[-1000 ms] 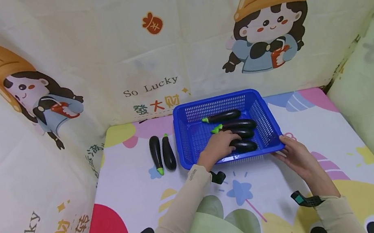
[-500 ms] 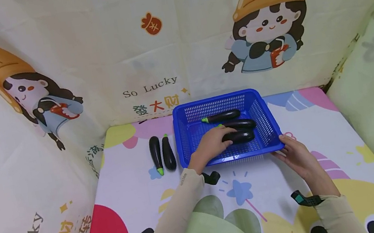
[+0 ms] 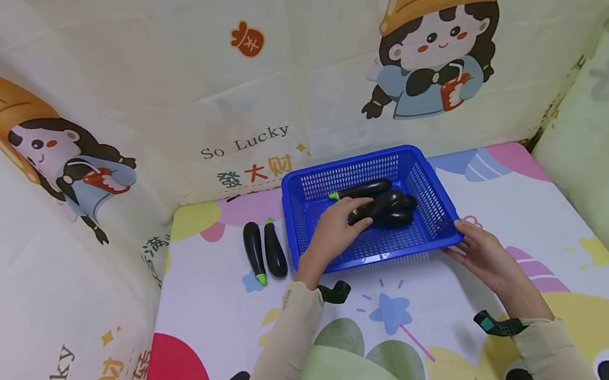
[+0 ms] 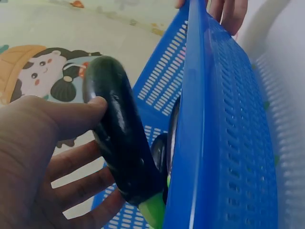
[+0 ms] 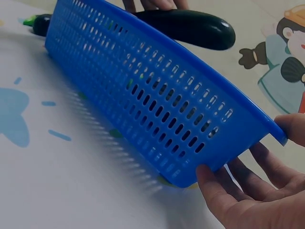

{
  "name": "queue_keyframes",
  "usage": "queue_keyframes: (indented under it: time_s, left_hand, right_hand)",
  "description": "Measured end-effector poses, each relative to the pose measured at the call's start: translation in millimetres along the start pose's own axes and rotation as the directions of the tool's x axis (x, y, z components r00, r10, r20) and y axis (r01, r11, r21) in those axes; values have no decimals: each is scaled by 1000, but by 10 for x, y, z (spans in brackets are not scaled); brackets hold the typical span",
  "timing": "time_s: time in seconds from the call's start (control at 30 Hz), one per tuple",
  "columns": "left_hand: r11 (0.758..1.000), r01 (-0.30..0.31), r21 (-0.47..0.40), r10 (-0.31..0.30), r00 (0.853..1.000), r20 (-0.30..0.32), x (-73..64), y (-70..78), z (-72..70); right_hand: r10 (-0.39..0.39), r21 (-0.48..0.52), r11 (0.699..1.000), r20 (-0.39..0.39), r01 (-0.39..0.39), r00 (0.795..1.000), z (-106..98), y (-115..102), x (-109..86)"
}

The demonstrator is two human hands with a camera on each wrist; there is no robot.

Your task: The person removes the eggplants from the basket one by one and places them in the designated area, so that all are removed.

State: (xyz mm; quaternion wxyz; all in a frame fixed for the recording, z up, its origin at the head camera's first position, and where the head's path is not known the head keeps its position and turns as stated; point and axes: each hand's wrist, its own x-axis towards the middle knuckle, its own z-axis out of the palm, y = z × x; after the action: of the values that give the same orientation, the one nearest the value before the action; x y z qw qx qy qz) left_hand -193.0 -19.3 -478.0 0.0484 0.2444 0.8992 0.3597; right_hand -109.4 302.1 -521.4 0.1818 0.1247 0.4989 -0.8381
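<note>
Two hands at a blue basket, one eggplant held over the rest

Left hand (image 3: pixel 332 236) reaches over the basket's near rim, left of centre. Its grip is a narrow pinch round a held eggplant (image 3: pixel 378 206): thumb on the near side, fingers on the far side. Blunt end points right; in the left wrist view the green stem shows at the other end. Seen from the right wrist, the dark body stands out above the basket's near rim. Whether its underside touches the eggplants below, cannot tell.

Right hand (image 3: pixel 488 257) holds the blue basket (image 3: pixel 376 259) at its near right corner, thumb at the rim, fingers curled beneath.

Inside the basket, besides the held one: a far eggplant (image 3: pixel 367 189) lying crosswise along the far side, stem to the left; a right-hand eggplant (image 3: pixel 410 202), mostly covered; a near eggplant (image 3: pixel 396 220), also part covered. These last two lie close together, right of centre.

Outside, left of the basket, two more lie side by side on the patterned tabletop (image 3: pixel 524 200), lengthwise near to far. Leftmost eggplant (image 3: pixel 254 249): stem at the near end. Its neighbour, a second loose eggplant (image 3: pixel 275 252): stem at the far end.

Printed cloth (image 3: pixel 324 92) hangs behind, with cartoon figures and lettering.
</note>
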Motion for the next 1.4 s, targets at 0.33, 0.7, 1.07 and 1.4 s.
queue_keyframes:
  time_s: [0.33,0.7,1.07,1.4]
  left_hand:
    - [991,27,-128,-45,989,-143,-35,-80,-142]
    - [961,49,-273,-113,968,-225,-121,-206,-258]
    - [913,70,-401,-209,926,-314,-255,-419,-433]
    - [823,103,-558,-346,870,-351,-427,-630,-652]
  right_hand:
    - [4,-3,1000,3,-4,1000,0,-3,-1]
    - [-8,-48,999,-2,7,1000,4,7,35]
    - [-7,-31,999,-3,7,1000,-3,4,27]
    - [6,-12,1000,-4,-6,1000,-16,7,38]
